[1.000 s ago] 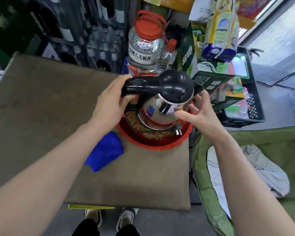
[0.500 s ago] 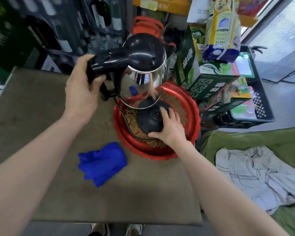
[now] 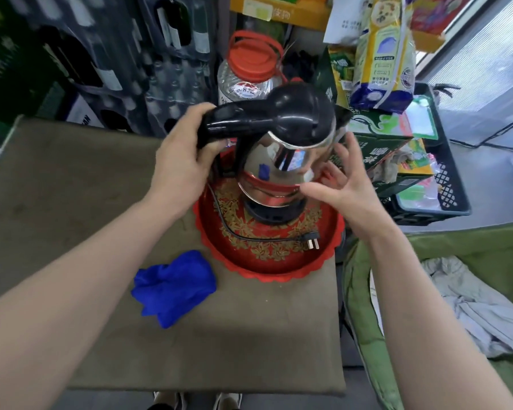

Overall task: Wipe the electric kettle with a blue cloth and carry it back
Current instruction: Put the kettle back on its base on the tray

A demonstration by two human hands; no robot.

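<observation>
Here, in the head view, the left hand (image 3: 179,170) has its grip closed round the black handle of the electric kettle (image 3: 282,143), which sits at the centre of the frame on or just above its black base (image 3: 274,213); whether it is fully seated cannot be told. The right hand (image 3: 338,184) is spread open beside the steel body, fingers loose and holding nothing, near or lightly touching the wall. The base stands in a red tray (image 3: 267,270) on the desk (image 3: 71,187), with the power cord (image 3: 249,236) curled in the tray and its plug lying free. The blue cloth (image 3: 174,287) lies crumpled at lower centre-left, just beside the tray, untouched by either hand.

By my reading, wiping is not under way: the kettle is being set or steadied. The next move calls for the free right hand to reach down-left for the cloth while the left keeps the kettle firm.
</observation>
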